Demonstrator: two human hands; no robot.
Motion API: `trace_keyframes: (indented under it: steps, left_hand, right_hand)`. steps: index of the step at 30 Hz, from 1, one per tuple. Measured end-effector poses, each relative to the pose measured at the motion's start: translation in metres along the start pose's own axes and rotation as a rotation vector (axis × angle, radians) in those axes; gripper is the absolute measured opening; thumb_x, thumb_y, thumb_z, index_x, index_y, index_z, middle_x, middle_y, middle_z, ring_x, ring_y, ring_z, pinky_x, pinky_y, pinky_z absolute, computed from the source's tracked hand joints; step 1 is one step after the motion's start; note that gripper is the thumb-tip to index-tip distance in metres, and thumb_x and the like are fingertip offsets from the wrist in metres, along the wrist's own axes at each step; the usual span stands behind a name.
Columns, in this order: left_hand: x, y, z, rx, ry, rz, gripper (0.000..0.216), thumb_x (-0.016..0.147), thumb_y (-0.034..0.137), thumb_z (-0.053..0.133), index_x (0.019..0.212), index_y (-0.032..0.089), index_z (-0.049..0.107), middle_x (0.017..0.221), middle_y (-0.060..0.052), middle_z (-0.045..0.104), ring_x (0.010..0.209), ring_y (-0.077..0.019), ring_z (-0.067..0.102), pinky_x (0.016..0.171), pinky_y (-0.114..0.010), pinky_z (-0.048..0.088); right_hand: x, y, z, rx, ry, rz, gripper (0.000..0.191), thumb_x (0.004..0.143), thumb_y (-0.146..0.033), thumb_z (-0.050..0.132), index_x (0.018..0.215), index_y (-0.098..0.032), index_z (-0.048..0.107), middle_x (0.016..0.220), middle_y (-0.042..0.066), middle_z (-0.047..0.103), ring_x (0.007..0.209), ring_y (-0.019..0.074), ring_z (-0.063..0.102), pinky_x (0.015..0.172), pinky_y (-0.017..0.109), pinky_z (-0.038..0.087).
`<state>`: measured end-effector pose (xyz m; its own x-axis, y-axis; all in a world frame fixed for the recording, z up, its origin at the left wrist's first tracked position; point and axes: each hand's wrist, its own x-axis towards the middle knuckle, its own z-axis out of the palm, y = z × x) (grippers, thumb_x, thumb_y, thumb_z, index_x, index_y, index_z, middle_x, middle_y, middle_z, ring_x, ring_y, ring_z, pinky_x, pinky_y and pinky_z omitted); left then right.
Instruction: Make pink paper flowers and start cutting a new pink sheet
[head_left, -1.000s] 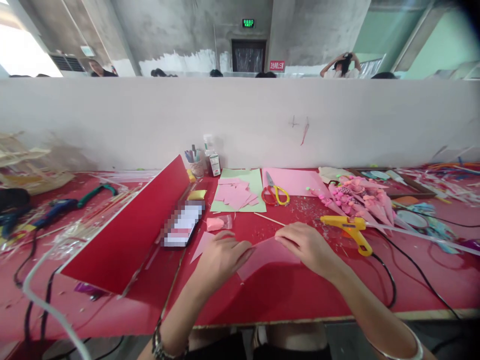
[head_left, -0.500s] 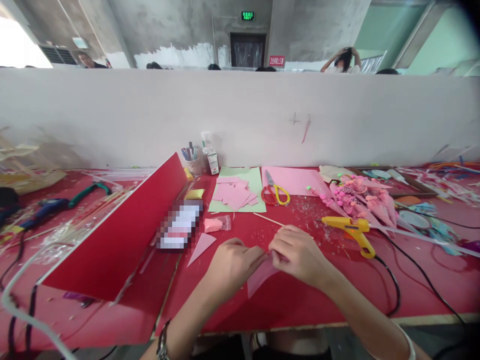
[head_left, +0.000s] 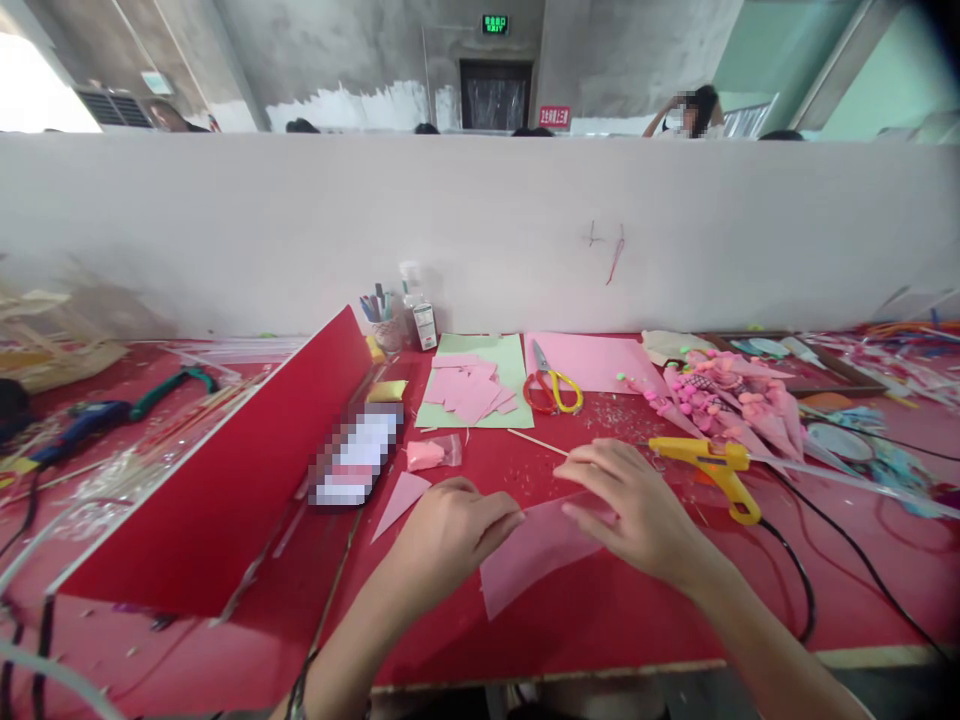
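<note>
A pink paper sheet [head_left: 529, 555] lies on the red table [head_left: 615, 620] in front of me. My left hand [head_left: 446, 530] is closed in a pinch on the sheet's left edge. My right hand [head_left: 637, 510] rests on its right part, fingers stretched out and pressing the paper flat. A small pink paper triangle [head_left: 401, 497] lies just left of my left hand. A thin wooden stick [head_left: 536, 441] lies beyond my hands.
A yellow glue gun [head_left: 712, 465] with a black cord lies right of my right hand, next to pink paper cones [head_left: 720, 400]. Scissors [head_left: 551, 385], pink squares on green paper [head_left: 472, 385], a phone [head_left: 356, 455] and a tilted red board [head_left: 232, 480] lie farther back and left.
The sheet was bunched between both hands half a second ago. Now it lies spread on the table, and my right hand has opened and slid right across it.
</note>
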<state>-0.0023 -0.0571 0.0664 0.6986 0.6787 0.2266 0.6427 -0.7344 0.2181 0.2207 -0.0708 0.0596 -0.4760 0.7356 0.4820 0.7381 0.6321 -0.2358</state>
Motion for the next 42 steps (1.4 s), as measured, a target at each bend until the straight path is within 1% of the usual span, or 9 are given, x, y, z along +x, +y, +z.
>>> trace_keyframes:
  steps: [7,14,19,22,25,28,32,38,42]
  left_hand:
    - [0.008,-0.002,0.000,0.151,0.073,0.074,0.014,0.084,0.021,0.043,0.080,0.020,0.057,0.074,0.000,0.061,0.067,-0.0145,0.054,0.066,-0.030,0.036]
    - [0.014,0.005,0.008,0.265,0.318,0.155,0.020,0.077,0.011,0.039,0.062,0.017,0.052,0.052,0.004,0.052,0.049,-0.0098,0.046,0.064,-0.029,0.037]
    - [0.000,-0.020,0.007,0.252,0.373,0.097,0.022,0.074,0.009,0.041,0.058,0.018,0.054,0.048,0.005,0.053,0.046,-0.0089,0.045,0.063,-0.027,0.038]
    - [-0.012,-0.037,0.008,0.108,0.362,-0.077,0.022,0.074,0.011,0.042,0.063,0.018,0.059,0.054,0.003,0.059,0.050,-0.0106,0.050,0.063,-0.026,0.041]
    - [-0.020,-0.039,0.012,-0.277,0.303,-0.265,0.022,0.078,0.016,0.044,0.093,0.019,0.060,0.085,-0.003,0.066,0.076,-0.0143,0.058,0.070,-0.026,0.045]
    - [-0.021,-0.025,0.021,-0.695,0.175,-0.274,0.038,0.077,0.026,0.052,0.115,0.018,0.050,0.107,-0.007,0.061,0.093,-0.0175,0.057,0.078,-0.029,0.046]
    - [-0.017,-0.008,0.030,-0.899,0.116,-0.380,0.022,0.080,0.030,0.049,0.080,0.014,0.063,0.079,-0.004,0.067,0.075,-0.0172,0.061,0.069,-0.027,0.047]
    - [-0.015,-0.002,0.027,-0.676,0.212,-0.476,0.026,0.080,0.031,0.048,0.064,0.014,0.057,0.062,-0.001,0.061,0.059,-0.0136,0.055,0.056,-0.023,0.043]
    - [-0.014,0.007,0.022,-0.515,0.249,-0.302,0.028,0.079,0.033,0.052,0.058,0.015,0.056,0.058,-0.001,0.059,0.055,-0.0122,0.051,0.052,-0.023,0.040]
  right_hand:
    - [0.009,-0.014,0.010,-0.100,-0.179,-0.055,0.022,0.088,-0.018,0.039,0.073,-0.017,0.056,0.064,0.000,0.059,0.062,0.0126,0.051,0.072,0.030,0.034]
    - [0.018,-0.025,0.008,-0.037,-0.176,-0.013,0.031,0.089,-0.022,0.035,0.063,-0.017,0.051,0.054,0.000,0.054,0.052,0.0112,0.046,0.054,0.025,0.028]
    - [0.008,-0.010,-0.005,0.129,-0.134,0.089,0.029,0.088,-0.026,0.037,0.070,-0.018,0.057,0.058,0.000,0.057,0.056,0.0113,0.051,0.055,0.023,0.033]
    - [-0.002,0.004,-0.012,0.239,-0.120,0.224,0.025,0.087,-0.028,0.040,0.070,-0.018,0.055,0.059,-0.001,0.055,0.056,0.0105,0.050,0.053,0.022,0.034]
    - [-0.007,0.015,-0.011,0.341,-0.036,0.363,0.025,0.086,-0.031,0.040,0.068,-0.017,0.050,0.058,-0.002,0.049,0.053,0.0097,0.045,0.049,0.021,0.033]
    - [-0.007,0.019,0.003,0.433,0.069,0.459,0.028,0.086,-0.035,0.038,0.064,-0.018,0.043,0.054,-0.004,0.039,0.050,0.0093,0.038,0.046,0.021,0.031]
    - [-0.006,0.017,0.025,0.484,0.059,0.516,0.028,0.087,-0.035,0.036,0.066,-0.018,0.044,0.055,-0.004,0.039,0.050,0.0101,0.041,0.046,0.020,0.034]
    - [-0.007,-0.003,0.038,0.137,0.277,0.390,0.018,0.081,-0.026,0.047,0.096,-0.017,0.046,0.091,0.009,0.052,0.090,0.0219,0.049,0.080,0.037,0.040]
    - [-0.006,-0.034,0.033,0.340,0.037,0.221,0.020,0.078,-0.031,0.052,0.092,-0.019,0.044,0.092,0.007,0.052,0.088,0.0189,0.051,0.074,0.029,0.044]
